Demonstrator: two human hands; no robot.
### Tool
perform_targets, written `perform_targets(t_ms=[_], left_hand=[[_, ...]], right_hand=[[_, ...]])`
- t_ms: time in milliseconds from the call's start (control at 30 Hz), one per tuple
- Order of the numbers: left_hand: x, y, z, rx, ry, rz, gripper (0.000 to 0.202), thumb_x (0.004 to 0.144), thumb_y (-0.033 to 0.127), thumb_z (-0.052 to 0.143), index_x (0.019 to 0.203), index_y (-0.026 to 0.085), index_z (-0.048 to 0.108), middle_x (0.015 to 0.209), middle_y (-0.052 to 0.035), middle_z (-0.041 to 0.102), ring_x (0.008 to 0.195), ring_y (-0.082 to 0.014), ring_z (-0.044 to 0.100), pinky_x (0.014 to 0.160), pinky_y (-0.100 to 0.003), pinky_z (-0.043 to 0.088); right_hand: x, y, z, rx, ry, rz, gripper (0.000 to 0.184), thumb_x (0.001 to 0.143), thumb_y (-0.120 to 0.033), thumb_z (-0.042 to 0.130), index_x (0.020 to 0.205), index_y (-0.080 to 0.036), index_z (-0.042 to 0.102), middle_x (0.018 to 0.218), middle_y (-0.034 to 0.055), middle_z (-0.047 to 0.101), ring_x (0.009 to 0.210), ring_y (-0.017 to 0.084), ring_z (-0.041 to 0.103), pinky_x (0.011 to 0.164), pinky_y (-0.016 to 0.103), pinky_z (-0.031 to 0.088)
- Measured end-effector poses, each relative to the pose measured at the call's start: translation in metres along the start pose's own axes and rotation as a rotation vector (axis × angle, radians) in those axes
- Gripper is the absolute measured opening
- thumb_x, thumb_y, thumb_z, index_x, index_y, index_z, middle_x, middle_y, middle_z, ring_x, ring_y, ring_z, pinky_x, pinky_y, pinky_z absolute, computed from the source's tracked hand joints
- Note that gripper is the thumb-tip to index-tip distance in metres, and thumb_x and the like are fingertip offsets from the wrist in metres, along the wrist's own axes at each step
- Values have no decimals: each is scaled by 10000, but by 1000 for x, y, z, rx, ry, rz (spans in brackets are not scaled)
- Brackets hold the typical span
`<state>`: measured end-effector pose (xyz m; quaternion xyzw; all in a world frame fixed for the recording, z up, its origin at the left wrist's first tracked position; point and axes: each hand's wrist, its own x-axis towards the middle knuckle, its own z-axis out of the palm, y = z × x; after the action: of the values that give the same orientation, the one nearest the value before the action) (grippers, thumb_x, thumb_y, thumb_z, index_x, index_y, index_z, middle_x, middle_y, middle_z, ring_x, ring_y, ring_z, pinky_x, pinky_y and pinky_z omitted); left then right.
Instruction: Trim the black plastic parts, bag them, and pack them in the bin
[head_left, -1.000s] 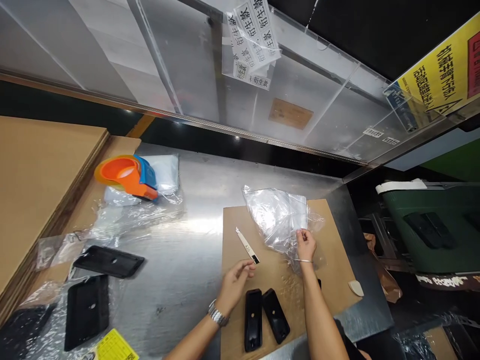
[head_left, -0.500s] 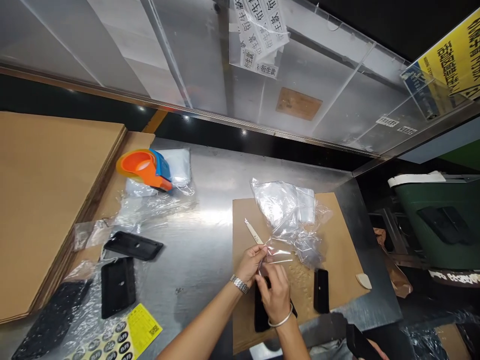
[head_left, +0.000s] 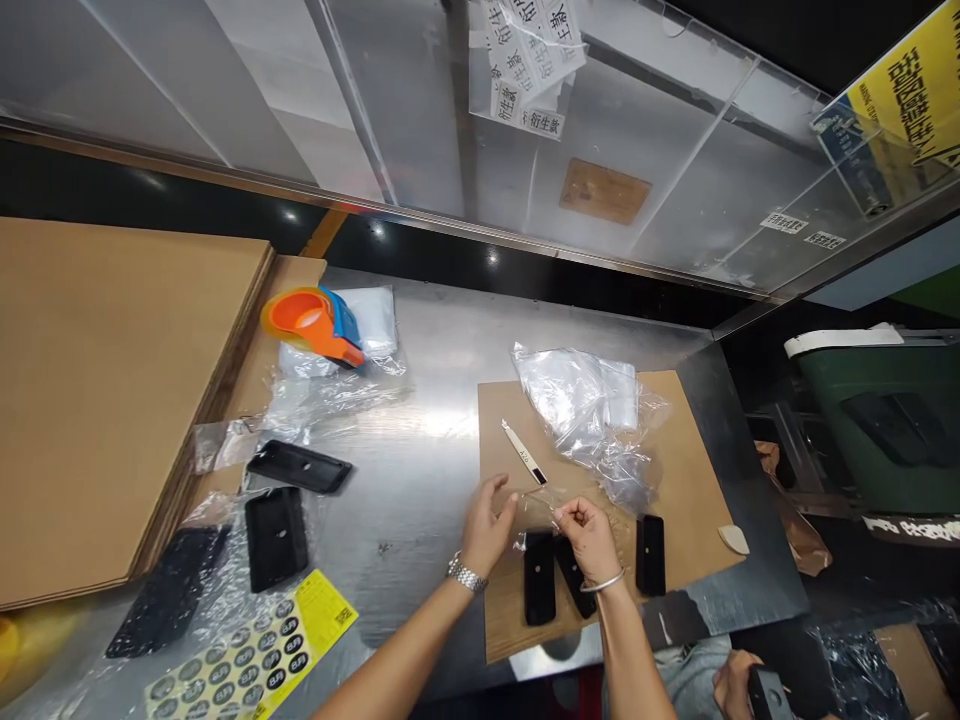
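Note:
My right hand (head_left: pixel 591 540) pinches the edge of a small clear plastic bag (head_left: pixel 551 496) between thumb and fingers. To its left, my left hand (head_left: pixel 486 527) has thumb and fingers apart, close to the bag's other side, holding nothing. Just below the bag lie a black case (head_left: pixel 538 580) and a second black case (head_left: pixel 573 577), partly hidden by my right hand. Another narrow black case (head_left: pixel 650 556) sits to the right. Above my hands, a slim white tool (head_left: pixel 523 450) with handwriting lies on the cardboard sheet (head_left: pixel 679 450), beside a pile of clear bags (head_left: pixel 574 400).
At left stand stacked cardboard (head_left: pixel 112 400), an orange tape dispenser (head_left: pixel 319 322), black trays (head_left: pixel 276 540) on plastic wrap and a round-sticker sheet (head_left: pixel 326 610). A clear panel (head_left: pixel 420 130) borders the back. Another person's hand (head_left: pixel 733 682) holds a dark object at lower right.
My hands have moved apart, and the left has opened off the bag. The right still pinches the bag. Two black cases below now show more fully. The view has shifted slightly.

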<state>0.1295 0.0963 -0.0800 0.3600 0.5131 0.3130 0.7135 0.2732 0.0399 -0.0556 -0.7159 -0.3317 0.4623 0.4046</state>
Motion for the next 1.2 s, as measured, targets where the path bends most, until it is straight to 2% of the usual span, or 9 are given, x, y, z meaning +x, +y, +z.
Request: perform_targets(t_ms=[200, 333, 400, 533, 633, 767, 900, 1033, 1200], left_hand=[[-23, 3, 3, 138, -95, 78, 274, 657, 425, 610, 635, 153, 588, 619, -9, 588, 619, -137, 533, 612, -250, 431], [-26, -5, -3, 240, 3, 113, 340, 746, 459, 479, 584, 165, 534, 515, 2, 519, 522, -132, 480, 532, -256, 398], [-30, -8, -9, 303, 80, 158, 266, 719, 427, 531, 665, 169, 566, 624, -24, 561, 631, -167, 508, 614, -289, 403], [-43, -10, -18, 821, 131, 532, 302, 735, 290, 552, 1026, 210, 566, 1003, -76, 572, 944, -225, 468, 793, -350, 337], [-41, -13, -26, 1169, 23, 738, 214, 816, 207, 437, 938, 231, 612, 790, -32, 597, 773, -170, 497, 706, -306, 333], [-25, -23, -46, 1221, 204, 677, 258, 838, 183, 380, 930, 190, 621, 713, -53, 574, 722, -190, 470, 659, -316, 311], [-19, -38, -62, 1259, 324, 600, 269, 828, 171, 376, 920, 165, 629, 763, -88, 568, 750, -215, 458, 672, -330, 313], [-25, -52, -63, 1303, 241, 551, 234, 807, 186, 413, 866, 191, 639, 717, -69, 564, 730, -212, 480, 661, -320, 329], [-24, -62, -61, 1284, 129, 480, 240, 809, 198, 399, 831, 183, 637, 705, -68, 580, 715, -200, 519, 631, -297, 361]], right_hand=[[-21, -10, 22, -90, -34, -98, 236, 697, -364, 600, 611, -168, 500, 525, -56, 456, 483, 72, 389, 480, 187, 319], [-22, -5, 25, -118, 19, -121, 220, 745, -359, 536, 645, -172, 476, 543, -47, 456, 493, 82, 416, 485, 189, 352], [-23, -5, 26, -147, 58, -141, 189, 777, -337, 488, 688, -170, 480, 584, -34, 474, 526, 90, 439, 515, 196, 372], [-30, -11, 32, -239, -16, -227, 127, 756, -285, 521, 692, -176, 531, 643, -15, 525, 606, 110, 480, 583, 212, 383], [-39, -9, 36, -356, -27, -283, 132, 764, -298, 515, 708, -189, 564, 720, 8, 566, 713, 133, 516, 667, 232, 399], [-58, 25, 34, -580, 222, -172, 255, 834, -362, 394, 870, -172, 560, 817, 82, 582, 723, 164, 557, 650, 277, 419], [-81, 73, 33, -635, 302, 6, 312, 811, -399, 386, 685, -157, 538, 589, 93, 542, 486, 190, 524, 455, 286, 354], [-100, 94, 31, -562, 191, 62, 297, 806, -396, 370, 645, -192, 514, 508, 45, 505, 451, 179, 514, 423, 268, 340], [-116, 93, 30, -340, -137, 88, 338, 811, -452, 351, 694, -192, 532, 476, -31, 467, 387, 112, 482, 375, 209, 365]])
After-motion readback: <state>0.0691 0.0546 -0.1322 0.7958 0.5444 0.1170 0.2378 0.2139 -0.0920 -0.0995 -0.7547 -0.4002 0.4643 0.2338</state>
